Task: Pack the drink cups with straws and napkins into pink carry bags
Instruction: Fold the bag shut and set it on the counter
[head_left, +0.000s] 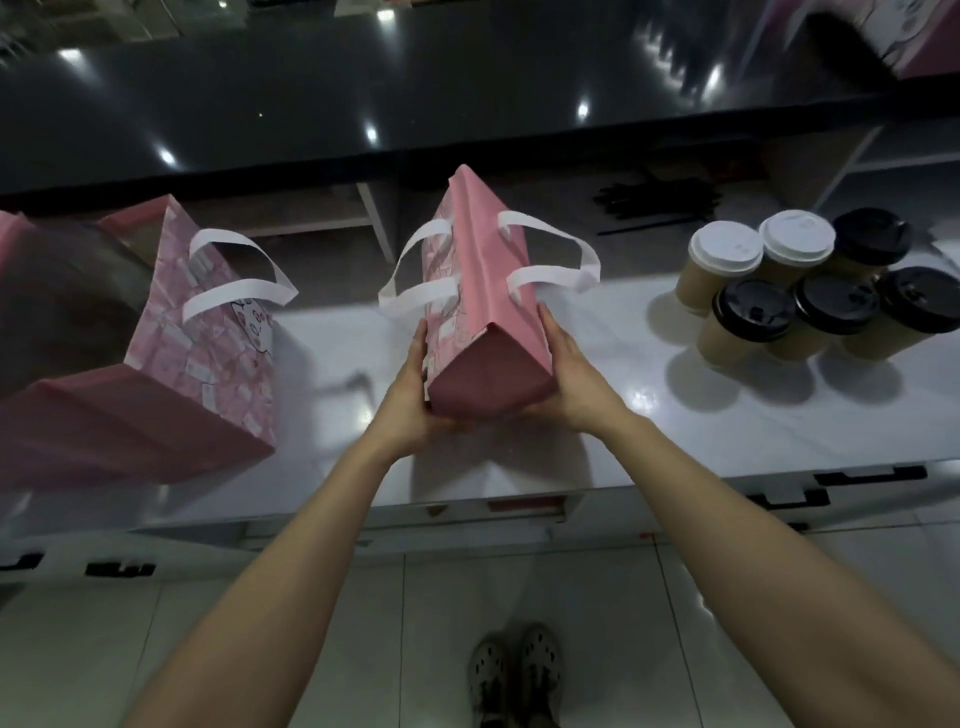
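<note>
A pink carry bag (485, 291) stands in the middle of the white bench (727, 426), its top folded to a ridge and its two white handles drooping to either side. The person holds it at its near end from both sides: the left hand (410, 395) lies flat against the patterned left wall with fingers straight, and the right hand (571, 374) presses the plain pink right wall, fingers extended along it, thumb tucked under the near edge. Neither hand curls round anything.

To the left, a second pink bag (202, 332) with a cartoon print and white handles stands on the bench, well apart from the first. On the right sits a cluster of six paper cups (800, 291), two with white lids at the far left of the group and four with black lids. Beyond them, a bundle of black straws (660, 200) lies on a shelf under the dark upper counter (363, 93).
</note>
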